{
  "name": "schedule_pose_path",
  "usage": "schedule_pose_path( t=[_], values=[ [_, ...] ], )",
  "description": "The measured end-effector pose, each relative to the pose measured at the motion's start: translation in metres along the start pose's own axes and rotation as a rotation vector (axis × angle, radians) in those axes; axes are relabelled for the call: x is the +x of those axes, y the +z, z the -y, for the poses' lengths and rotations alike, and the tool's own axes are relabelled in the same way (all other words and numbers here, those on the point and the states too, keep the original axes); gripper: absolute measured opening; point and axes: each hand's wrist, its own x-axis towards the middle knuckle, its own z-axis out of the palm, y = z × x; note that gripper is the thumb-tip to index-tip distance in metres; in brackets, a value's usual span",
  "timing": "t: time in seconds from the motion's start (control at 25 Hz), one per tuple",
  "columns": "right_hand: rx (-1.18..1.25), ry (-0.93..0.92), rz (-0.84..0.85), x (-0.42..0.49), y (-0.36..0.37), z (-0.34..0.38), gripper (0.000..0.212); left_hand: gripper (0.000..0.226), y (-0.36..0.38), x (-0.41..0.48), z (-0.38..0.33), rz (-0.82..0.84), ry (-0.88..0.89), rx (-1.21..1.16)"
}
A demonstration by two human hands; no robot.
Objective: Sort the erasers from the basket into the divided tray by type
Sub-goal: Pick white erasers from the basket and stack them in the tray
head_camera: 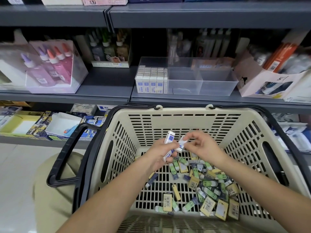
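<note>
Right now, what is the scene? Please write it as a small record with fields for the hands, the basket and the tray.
left hand: grips a few white erasers with blue labels
right hand: pinches one more eraser at its end
basket: beige; loose erasers, green, yellow and dark, on its floor
tray: clear, on the shelf; left compartment full of standing erasers, white and blue; front compartments beside it look empty
</note>
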Motion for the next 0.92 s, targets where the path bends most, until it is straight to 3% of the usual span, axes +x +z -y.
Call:
schedule_pose_path(
  t=[0.08, 0.16, 0.24, 0.36, 0.48, 0.68, 0.92],
  values=[
    [-0.435, -0.184, 0.028, -0.004, 0.001, 0.0, 0.026, 0.009, -0.002, -0.001, -0.003, -0.026, 0.027, 0.04],
    [-0.622, -0.294, 0.037, -0.006, -0.001, 0.003, 0.031, 0.008, 0.0, -0.005, -0.005, 0.006, 0.038, 0.081],
    [-0.53, -0.313, 0.01, -0.006, -0.004, 0.007, 0.025, 0.007, 0.005, -0.008, -0.008, 0.021, 0.033, 0.062],
    [-0.081, -0.054, -0.046, -0.001, -0.01, 0.018, 0.01, 0.009, 0.008, -0.011, -0.015, -0.044, 0.072, -0.001],
    [0.2, 0.062, -0.014, 0.005, -0.017, 0.028, 0.019, 0.007, 0.006, -0.016, -0.023, -0.012, 0.124, 0.031],
    [0.257, -0.009, -0.009, 0.023, -0.032, 0.06, 0.014, 0.009, -0.002, -0.023, -0.062, -0.088, 0.281, 0.123],
    [0.272, -0.107, -0.126, 0.087, -0.039, 0.106, 0.011, 0.008, -0.028, -0.007, -0.13, -0.207, 0.52, -0.049]
  ],
)
